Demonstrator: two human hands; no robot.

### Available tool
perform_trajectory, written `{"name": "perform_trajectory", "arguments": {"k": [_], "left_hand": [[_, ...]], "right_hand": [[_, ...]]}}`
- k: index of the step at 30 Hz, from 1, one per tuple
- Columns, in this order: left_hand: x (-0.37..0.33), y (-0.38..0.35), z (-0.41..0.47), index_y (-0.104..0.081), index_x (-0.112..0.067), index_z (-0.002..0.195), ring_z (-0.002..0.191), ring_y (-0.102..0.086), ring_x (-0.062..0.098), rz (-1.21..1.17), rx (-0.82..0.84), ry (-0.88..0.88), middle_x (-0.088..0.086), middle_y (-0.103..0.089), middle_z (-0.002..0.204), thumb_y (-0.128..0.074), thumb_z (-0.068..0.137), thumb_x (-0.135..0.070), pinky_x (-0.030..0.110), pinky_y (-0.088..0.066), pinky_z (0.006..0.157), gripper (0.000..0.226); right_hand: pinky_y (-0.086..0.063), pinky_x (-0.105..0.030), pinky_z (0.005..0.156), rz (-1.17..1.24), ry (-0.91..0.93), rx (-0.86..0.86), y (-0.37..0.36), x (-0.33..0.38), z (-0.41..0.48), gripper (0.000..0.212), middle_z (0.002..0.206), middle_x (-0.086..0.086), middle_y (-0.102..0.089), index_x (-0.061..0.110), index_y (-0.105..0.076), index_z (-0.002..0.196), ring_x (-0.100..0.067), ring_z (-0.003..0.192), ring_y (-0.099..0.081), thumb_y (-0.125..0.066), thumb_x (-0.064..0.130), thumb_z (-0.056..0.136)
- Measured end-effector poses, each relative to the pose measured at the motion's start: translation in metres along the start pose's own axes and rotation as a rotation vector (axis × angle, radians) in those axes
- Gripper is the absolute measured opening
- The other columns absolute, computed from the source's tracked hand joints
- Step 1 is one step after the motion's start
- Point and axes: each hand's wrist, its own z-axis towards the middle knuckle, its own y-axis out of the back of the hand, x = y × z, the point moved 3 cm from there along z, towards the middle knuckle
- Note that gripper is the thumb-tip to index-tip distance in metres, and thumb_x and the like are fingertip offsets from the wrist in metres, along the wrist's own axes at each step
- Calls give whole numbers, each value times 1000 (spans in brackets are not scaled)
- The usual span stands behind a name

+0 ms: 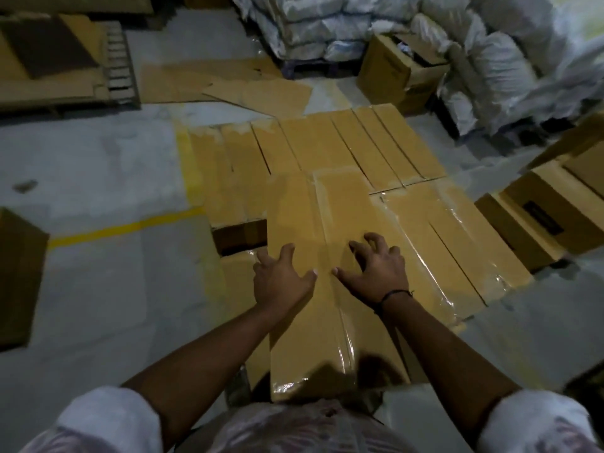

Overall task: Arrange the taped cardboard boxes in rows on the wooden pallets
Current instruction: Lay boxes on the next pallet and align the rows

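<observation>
Both left hand (281,279) and right hand (376,269) are laid, fingers spread, on a long brown taped cardboard box (304,217) beside a dark gap (238,235).

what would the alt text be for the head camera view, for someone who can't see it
A person's left hand and right hand rest with fingers spread on a long taped cardboard box, laid over rows of similar boxes, grey floor around them. White sacks and flattened cardboard sheets lie beyond.
</observation>
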Motion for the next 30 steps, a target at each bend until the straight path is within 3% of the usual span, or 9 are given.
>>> {"name": "perform_trajectory", "arguments": {"k": [10, 15, 24, 30], "left_hand": [[-33, -99, -41, -32, -37, 150, 134, -39, 46, -2, -6, 210, 16, -23, 154, -66, 80, -71, 50, -49, 100, 85], [-53, -147, -42, -31, -37, 150, 135, -39, 45, -29, -10, 251, 18, -23, 155, -69, 81, -67, 51, -47, 104, 85], [-62, -197, -8, -18, -37, 158, 141, -33, 42, -70, -12, 286, 18, -17, 160, -70, 85, -59, 48, -42, 106, 92], [-54, -242, 43, -14, -34, 162, 141, -30, 49, -63, 36, 249, 19, -5, 163, -69, 92, -45, 51, -44, 105, 89]], "right_hand": [[-42, -46, 103, 29, 176, 134, -46, -98, 19, 79, 154, 4, -34, 39, -54, 139, -34, 122, -43, -60, 81, 72], [-41, -48, 106, -2, 218, 249, -63, -143, 38, 80, 157, 6, -27, 39, -51, 142, -34, 126, -41, -60, 80, 74], [-41, -48, 105, -19, 257, 275, -113, -175, 92, 78, 159, 4, -24, 39, -50, 142, -34, 127, -39, -61, 78, 75], [-43, -48, 105, -4, 258, 342, -160, -192, 137, 93, 163, 1, -12, 39, -33, 152, -37, 129, -36, -63, 78, 73]]}}
